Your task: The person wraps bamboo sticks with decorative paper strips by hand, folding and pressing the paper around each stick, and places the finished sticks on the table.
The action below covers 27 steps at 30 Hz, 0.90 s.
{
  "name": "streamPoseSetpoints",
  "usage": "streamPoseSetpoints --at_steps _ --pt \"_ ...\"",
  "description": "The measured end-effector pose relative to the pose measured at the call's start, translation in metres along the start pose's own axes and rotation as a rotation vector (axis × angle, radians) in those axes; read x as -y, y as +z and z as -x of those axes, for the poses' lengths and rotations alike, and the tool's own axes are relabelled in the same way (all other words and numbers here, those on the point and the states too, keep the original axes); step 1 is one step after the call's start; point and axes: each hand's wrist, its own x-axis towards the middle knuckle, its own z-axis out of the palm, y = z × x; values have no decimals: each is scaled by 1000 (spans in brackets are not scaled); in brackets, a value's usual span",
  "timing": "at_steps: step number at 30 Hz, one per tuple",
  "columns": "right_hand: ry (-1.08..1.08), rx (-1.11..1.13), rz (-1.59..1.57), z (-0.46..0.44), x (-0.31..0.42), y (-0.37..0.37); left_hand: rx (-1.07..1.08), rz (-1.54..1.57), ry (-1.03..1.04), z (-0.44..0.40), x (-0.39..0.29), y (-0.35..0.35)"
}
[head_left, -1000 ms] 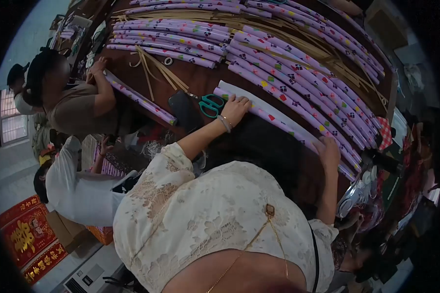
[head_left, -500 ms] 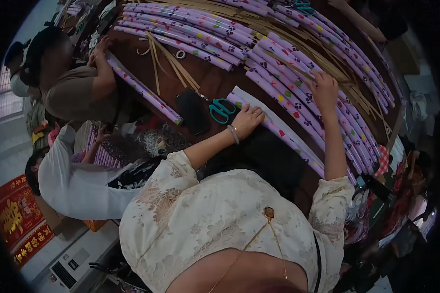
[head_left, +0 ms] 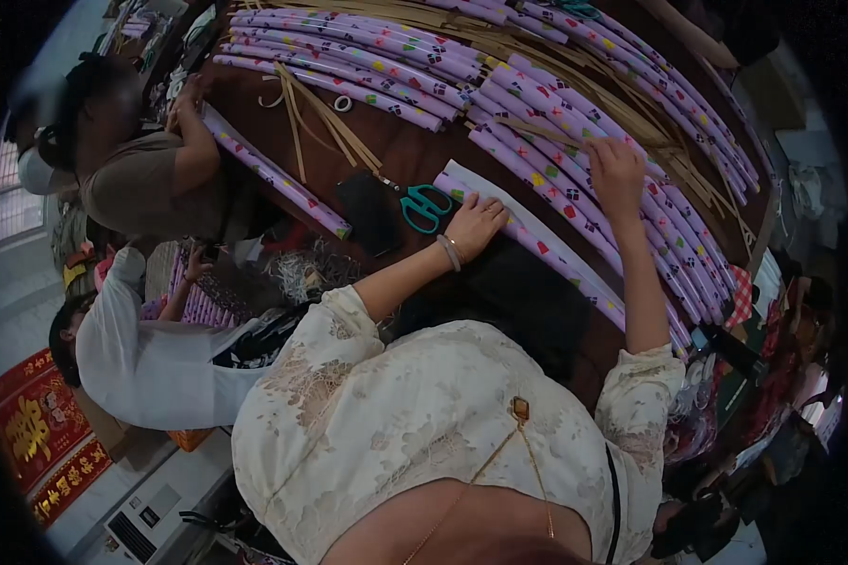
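My left hand [head_left: 477,226] lies over a partly unrolled purple patterned wrapping paper roll [head_left: 561,259], its fingers curved onto the paper and holding it. The white inner side of the sheet shows along that roll's upper edge. My right hand [head_left: 617,179] is closed in a pinch on a thin tan strip [head_left: 537,130], above a row of finished-looking purple rolls [head_left: 546,188]. Teal-handled scissors [head_left: 425,209] lie just left of my left hand, beside a black phone-like object [head_left: 367,212].
More purple rolls [head_left: 349,56] and tan strips [head_left: 334,132] cover the far side of the brown table [head_left: 396,151]. A small white ring [head_left: 343,104] lies there. At the left, a person [head_left: 141,179] handles another roll [head_left: 278,179]; a person in white [head_left: 170,348] sits nearer.
My right hand has shifted slightly left, carrying the tan strip left across the rolls. My left hand stays on the same roll. The view has tilted slightly.
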Motion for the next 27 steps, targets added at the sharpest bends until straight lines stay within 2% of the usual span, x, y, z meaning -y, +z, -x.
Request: streamPoseSetpoints --at_steps 4,9,11,14,15,21,27 --pt "-90 78 -352 -2 59 50 -1 11 -6 0 -2 -6" --pt "-276 12 -307 -51 123 138 -163 90 -4 5 1 10" --pt "-334 51 -207 -71 137 168 -269 84 25 5 4 21" --pt "-354 109 -116 -86 151 193 -310 157 12 6 2 24" --pt "-362 135 -65 -89 154 196 -244 118 -7 6 1 23" --pt "-300 291 76 -100 171 216 -241 96 -19 5 -1 22" --pt "-349 299 124 -96 172 221 -225 65 -12 6 0 20"
